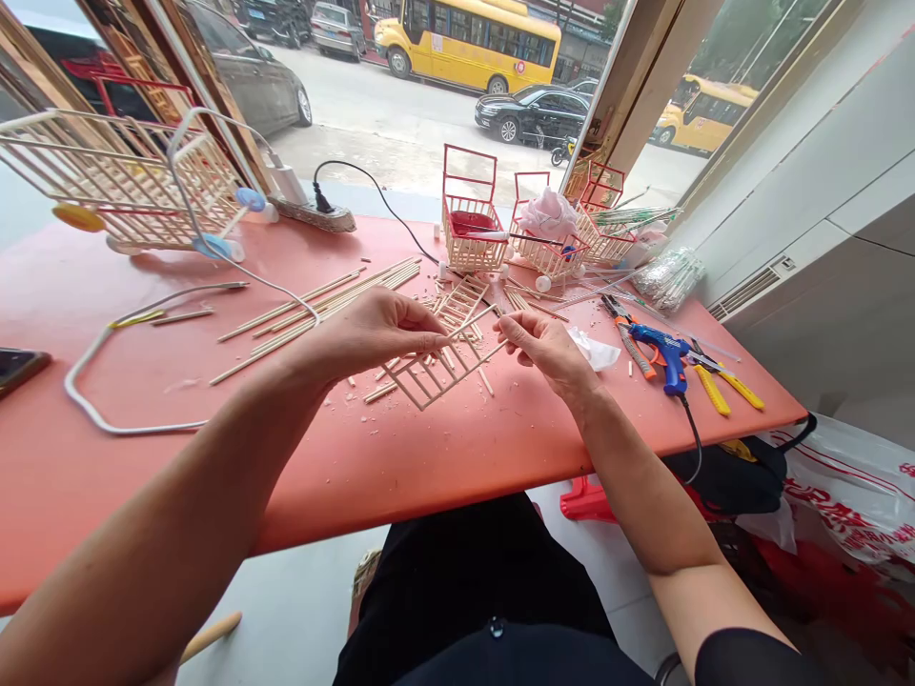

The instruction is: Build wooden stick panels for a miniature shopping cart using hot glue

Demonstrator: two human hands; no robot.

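A small ladder-like frame of thin wooden sticks (433, 381) is held tilted above the table. My left hand (386, 329) pinches its upper rail between thumb and fingers. At the frame's right end, my right hand (536, 343) has its thumb and fingers pressed together, close to the rail ends. What lies between those fingertips is too small to make out. Behind the frame, another stick lattice (461, 300) lies on the table. Loose wooden sticks (321, 310) are spread left of it, with cut bits and crumbs around.
Small stick carts with red handles, one a red-lined cart (476, 233), stand at the back. A larger stick cart (143, 181) is at left. A blue glue gun (664, 357) and yellow-handled pliers (725, 386) lie right. A white cable (86, 391) crosses the left side.
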